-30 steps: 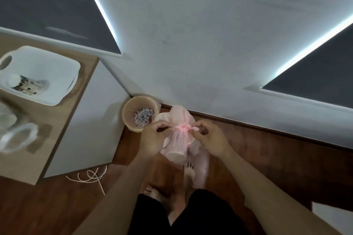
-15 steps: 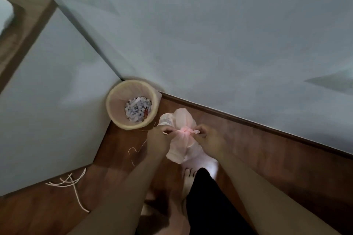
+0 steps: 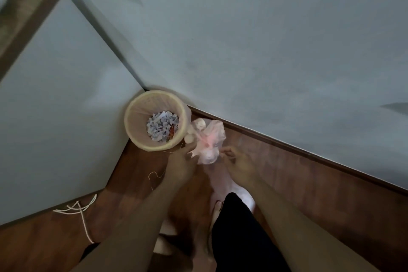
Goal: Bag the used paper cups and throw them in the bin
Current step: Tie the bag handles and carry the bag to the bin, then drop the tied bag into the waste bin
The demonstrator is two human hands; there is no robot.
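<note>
A tied, translucent pink bag point(image 3: 208, 142) with pale paper cups showing through it hangs just right of the bin. My left hand point(image 3: 181, 164) grips the bag's lower left side. My right hand point(image 3: 239, 163) touches its right side with the fingertips; whether it still pinches the plastic is blurred. The round beige bin point(image 3: 132, 127) stands on the floor in the corner, with shredded bluish paper scraps at its bottom. The bag's top edge almost touches the bin's right rim.
A white cabinet side point(image 3: 55, 117) stands left of the bin, a grey wall point(image 3: 265, 51) behind it. White cord point(image 3: 81, 214) lies on the wooden floor point(image 3: 331, 194) at the cabinet's base. My bare feet and a dark trouser leg point(image 3: 238, 234) are below my hands.
The view has dropped towards the floor and closed in on the bin. Both hands have carried the tied bag up and left, close to the bin's right rim.
</note>
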